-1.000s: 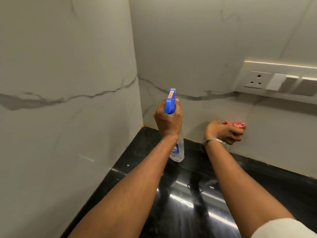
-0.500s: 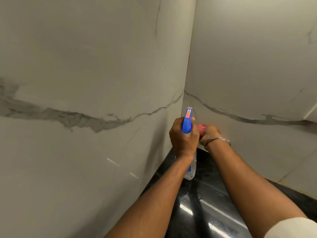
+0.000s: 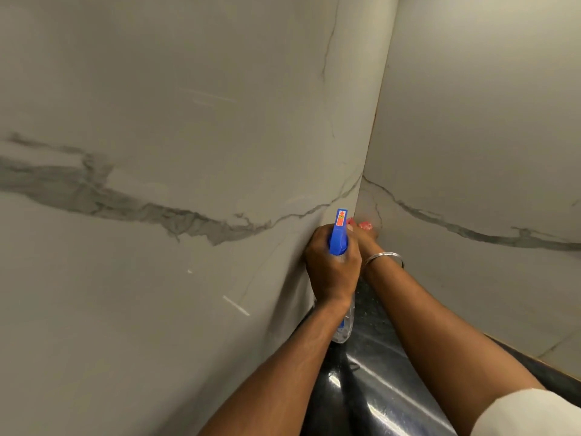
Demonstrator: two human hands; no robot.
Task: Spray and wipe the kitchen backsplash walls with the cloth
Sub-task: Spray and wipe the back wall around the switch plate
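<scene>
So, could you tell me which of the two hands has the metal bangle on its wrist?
The right hand, holding the pink cloth in the corner; the left hand grips the spray bottle, wrist bare.

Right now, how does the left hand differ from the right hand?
The left hand grips the spray bottle; the right hand holds the pink cloth. The left hand shows fully, while the right hand is mostly hidden behind it. The right wrist wears a metal bangle; the left wrist is bare. Both are raised close together at the wall corner.
</scene>
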